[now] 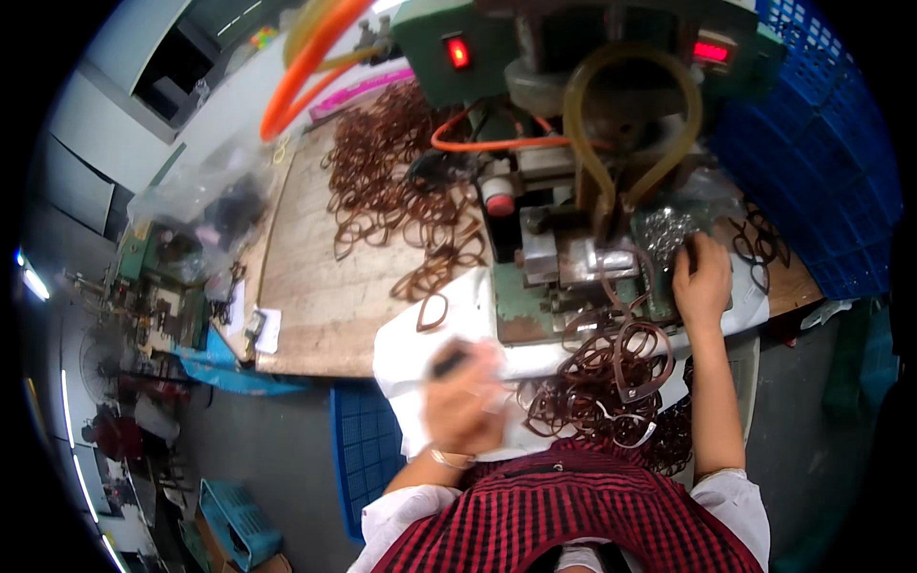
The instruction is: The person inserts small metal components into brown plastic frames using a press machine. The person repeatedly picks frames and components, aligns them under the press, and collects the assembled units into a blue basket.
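Note:
My right hand (703,283) is at the tray of small shiny metal parts (667,227) right of the machine's clamp. Its fingers are curled down at the edge of the parts, and whatever is between the fingertips is hidden. My left hand (462,409) is smeared by motion over the white cloth (401,349). A dark patch shows near its fingers; I cannot make out what it is. A brown eyeglass frame (642,361) hangs in front of the metal clamp (578,260). Below it, at my lap, lies a heap of brown eyeglass frames (564,396).
The green machine (430,57) stands ahead, with red lights, orange hoses and a red button (499,199). More brown frames (392,181) pile on the wooden table (306,286) at left. Blue crates (812,172) rise at right; another blue crate (363,449) stands below the table.

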`<state>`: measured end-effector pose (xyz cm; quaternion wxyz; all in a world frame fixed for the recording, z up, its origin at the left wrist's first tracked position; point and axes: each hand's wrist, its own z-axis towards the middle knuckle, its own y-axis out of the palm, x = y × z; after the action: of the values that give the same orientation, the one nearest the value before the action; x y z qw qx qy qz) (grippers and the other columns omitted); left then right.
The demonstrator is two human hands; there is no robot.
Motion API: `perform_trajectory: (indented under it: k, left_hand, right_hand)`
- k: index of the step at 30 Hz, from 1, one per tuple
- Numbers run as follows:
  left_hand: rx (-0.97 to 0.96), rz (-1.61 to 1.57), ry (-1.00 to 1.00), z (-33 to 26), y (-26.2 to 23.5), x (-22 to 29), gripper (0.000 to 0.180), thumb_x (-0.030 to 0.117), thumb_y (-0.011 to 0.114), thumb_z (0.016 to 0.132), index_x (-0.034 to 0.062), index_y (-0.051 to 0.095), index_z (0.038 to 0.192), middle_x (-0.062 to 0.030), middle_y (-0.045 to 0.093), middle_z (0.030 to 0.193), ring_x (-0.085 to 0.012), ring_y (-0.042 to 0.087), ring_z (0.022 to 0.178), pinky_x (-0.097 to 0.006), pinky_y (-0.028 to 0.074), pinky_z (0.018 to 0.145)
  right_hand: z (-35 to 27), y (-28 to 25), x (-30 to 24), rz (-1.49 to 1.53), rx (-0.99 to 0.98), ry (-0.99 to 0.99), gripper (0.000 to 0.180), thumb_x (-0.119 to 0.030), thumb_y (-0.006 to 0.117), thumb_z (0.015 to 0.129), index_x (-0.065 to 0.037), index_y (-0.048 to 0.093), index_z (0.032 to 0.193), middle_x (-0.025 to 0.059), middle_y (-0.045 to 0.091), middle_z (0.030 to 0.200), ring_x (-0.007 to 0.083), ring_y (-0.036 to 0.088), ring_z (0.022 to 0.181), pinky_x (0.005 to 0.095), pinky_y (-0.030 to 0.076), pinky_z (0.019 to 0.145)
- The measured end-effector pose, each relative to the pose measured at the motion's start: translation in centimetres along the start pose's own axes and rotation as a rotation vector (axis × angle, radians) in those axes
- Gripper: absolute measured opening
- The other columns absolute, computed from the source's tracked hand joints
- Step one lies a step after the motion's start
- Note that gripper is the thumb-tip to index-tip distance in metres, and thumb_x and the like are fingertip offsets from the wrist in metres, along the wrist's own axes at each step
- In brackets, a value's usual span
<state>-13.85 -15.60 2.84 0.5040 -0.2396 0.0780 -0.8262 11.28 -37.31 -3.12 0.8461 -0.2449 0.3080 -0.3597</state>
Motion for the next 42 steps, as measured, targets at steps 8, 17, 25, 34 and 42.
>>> perform_trajectory:
  k: [8, 17, 25, 34, 42]
  left_hand:
    - [-0.081, 0.437, -0.482, 6.7, -2.1, -14.2, 0.023, 0.018, 0.070, 0.086, 0.0008, 0.063, 0.101, -0.0136, 0.068, 0.098, -0.0290, 0.064, 0.094, -0.038, 0.049, 0.085]
    - [-0.029, 0.383, -0.937, -0.5, 5.5, -27.1, 0.054, 0.023, 0.085, 0.071, 0.0028, 0.051, 0.107, -0.0117, 0.064, 0.077, -0.0302, 0.063, 0.073, -0.040, 0.050, 0.070]
    - [-0.031, 0.455, -0.479, -2.0, 4.9, -23.2, 0.027, 0.016, 0.077, 0.082, -0.0008, 0.066, 0.100, -0.0066, 0.059, 0.085, -0.0126, 0.055, 0.071, -0.026, 0.045, 0.064]
    - [0.342, -0.770, -0.194, 10.0, 2.6, -2.2, 0.011, 0.009, 0.051, 0.099, 0.0045, 0.050, 0.109, -0.0109, 0.058, 0.102, -0.0164, 0.057, 0.075, -0.025, 0.052, 0.063]
    - [0.150, -0.555, 0.025, 9.6, 4.7, -2.1, 0.012, 0.004, 0.060, 0.093, 0.0010, 0.049, 0.095, -0.0154, 0.061, 0.084, -0.0242, 0.064, 0.076, -0.038, 0.059, 0.067]
  right_hand:
    - [2.3, 0.6, -1.8, 0.236, -0.063, 0.039, 0.011, -0.012, 0.067, 0.079, -0.004, 0.072, 0.086, 0.0121, 0.069, 0.083, 0.0313, 0.063, 0.082, 0.0389, 0.050, 0.075]
    - [-0.6, -3.0, 0.3, 0.523, -0.146, 0.316, 0.012, -0.004, 0.070, 0.078, 0.000, 0.071, 0.090, 0.0103, 0.067, 0.086, 0.0232, 0.063, 0.081, 0.0312, 0.048, 0.076]
    - [5.1, -5.4, -9.4, 1.101, -0.389, 0.220, 0.035, -0.002, 0.070, 0.079, 0.002, 0.061, 0.112, 0.0066, 0.069, 0.091, 0.0121, 0.064, 0.088, 0.0263, 0.050, 0.083]
    - [4.2, -3.9, -11.4, 1.468, -0.439, 0.449, 0.050, 0.001, 0.069, 0.079, 0.004, 0.050, 0.125, 0.0062, 0.066, 0.091, 0.0108, 0.061, 0.088, 0.0246, 0.048, 0.082]
    - [3.2, -6.9, -11.5, 1.240, -0.460, 0.257, 0.050, -0.002, 0.065, 0.083, 0.001, 0.049, 0.130, 0.0132, 0.065, 0.113, 0.0188, 0.062, 0.109, 0.0308, 0.046, 0.094]
